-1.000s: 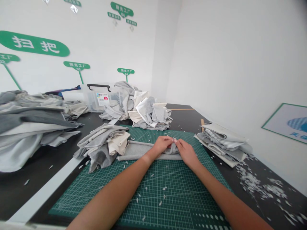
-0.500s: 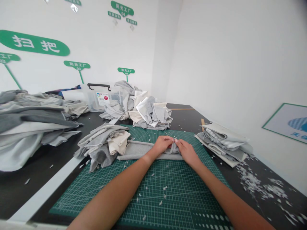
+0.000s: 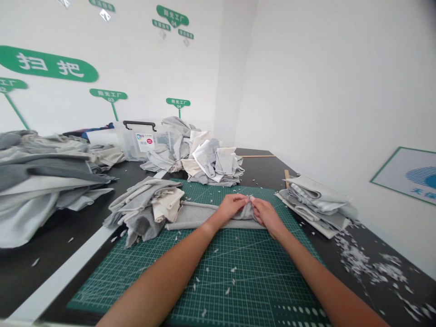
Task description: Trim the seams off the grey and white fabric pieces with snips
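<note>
A long strip of grey fabric (image 3: 195, 215) lies across the green cutting mat (image 3: 252, 272), its left end against a heap of grey and cream cloth pieces (image 3: 145, 202). Near its right end, my left hand (image 3: 233, 206) pinches a raised, bunched fold of the fabric between thumb and fingers. My right hand (image 3: 267, 215) grips the same fold from the right side, its fingertips close to those of the left. The small part between the fingertips is partly hidden by the fingers.
Stacked folded cloths (image 3: 315, 204) sit on the right, beside scattered pale scraps (image 3: 368, 259). Behind the mat stands another cloth pile (image 3: 213, 156), with a clear plastic box (image 3: 131, 141) to its left. A large fabric heap (image 3: 44, 177) covers the table's left.
The fingertips have moved slightly apart, and a bit of the grey fold now shows above them. My right hand has shifted a little and its fingers are more curled.
</note>
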A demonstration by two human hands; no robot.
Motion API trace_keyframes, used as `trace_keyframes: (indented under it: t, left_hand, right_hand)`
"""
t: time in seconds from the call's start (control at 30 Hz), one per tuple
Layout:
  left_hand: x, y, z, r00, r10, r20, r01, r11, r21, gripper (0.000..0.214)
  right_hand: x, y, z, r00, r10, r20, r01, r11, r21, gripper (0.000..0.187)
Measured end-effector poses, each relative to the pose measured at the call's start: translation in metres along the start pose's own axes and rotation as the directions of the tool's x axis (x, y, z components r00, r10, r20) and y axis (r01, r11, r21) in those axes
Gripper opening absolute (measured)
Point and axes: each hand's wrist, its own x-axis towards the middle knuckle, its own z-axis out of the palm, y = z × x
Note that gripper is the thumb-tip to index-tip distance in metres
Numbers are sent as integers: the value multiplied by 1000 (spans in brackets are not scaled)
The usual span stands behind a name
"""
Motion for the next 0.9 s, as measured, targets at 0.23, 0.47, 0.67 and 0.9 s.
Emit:
trace_keyframes:
  t: [0.23,0.47,0.67,0.9]
  left_hand:
    - [-2,5,2,997,78,-3,-77,993,91,39]
    - [-2,6,2,996,87,-18,-83,985,150,33]
    - [-2,3,2,995,92,-30,-86,984,159,29]
    - [-3,3,3,996,83,-44,-75,985,157,30]
  right_hand:
    - [1,0,0,997,34,62,-40,995,92,47]
    - [-2,0,1,1000,1,16,-1,1000,-16,51]
    - [-3,-4,0,999,-45,-10,42,985,-166,50]
    - [-3,-5,-1,996,-84,-29,75,972,-223,53]
